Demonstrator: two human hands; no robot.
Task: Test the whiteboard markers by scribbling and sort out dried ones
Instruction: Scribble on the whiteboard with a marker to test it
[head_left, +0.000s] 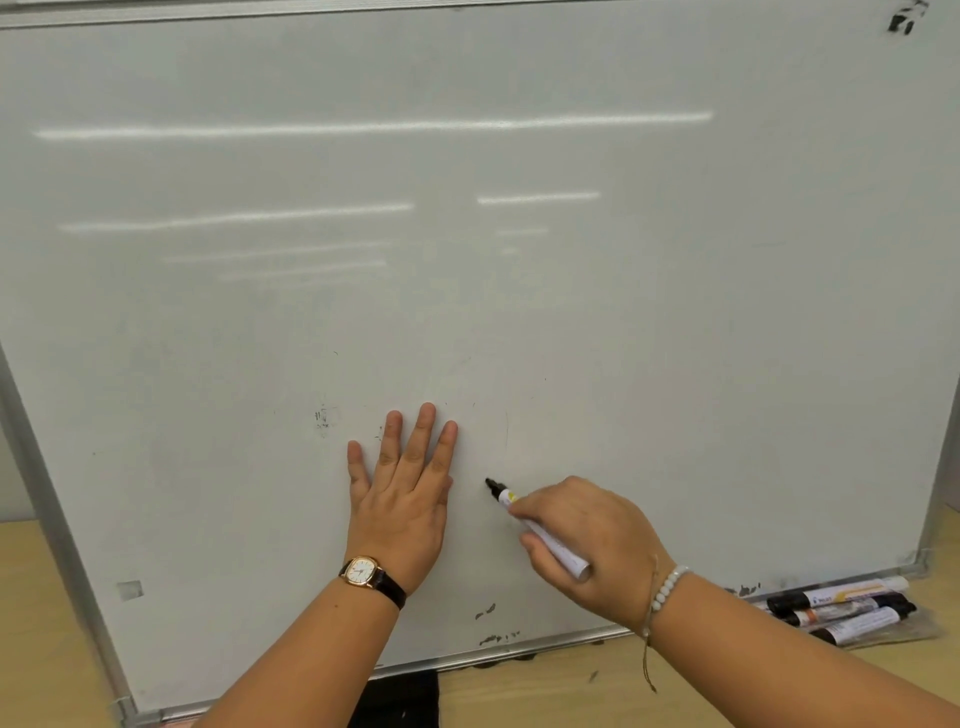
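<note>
A large whiteboard (519, 260) with a metal frame fills most of the view and rests on a wooden table. My left hand (402, 493) lies flat on the board with fingers spread and holds nothing. A watch is on that wrist. My right hand (582, 540) grips an uncapped white marker (506, 497) with a black tip, which points up-left and touches or nearly touches the board just right of my left hand. No fresh ink line shows at the tip. Several more markers (841, 610) lie on the table by the board's lower right corner.
The wooden table (545, 691) shows below and to both sides of the board. A black object (400, 699) lies under the board's lower edge between my arms. Old ink smudges (488, 613) mark the board near its bottom edge, and another smudge (904, 18) sits at the top right corner.
</note>
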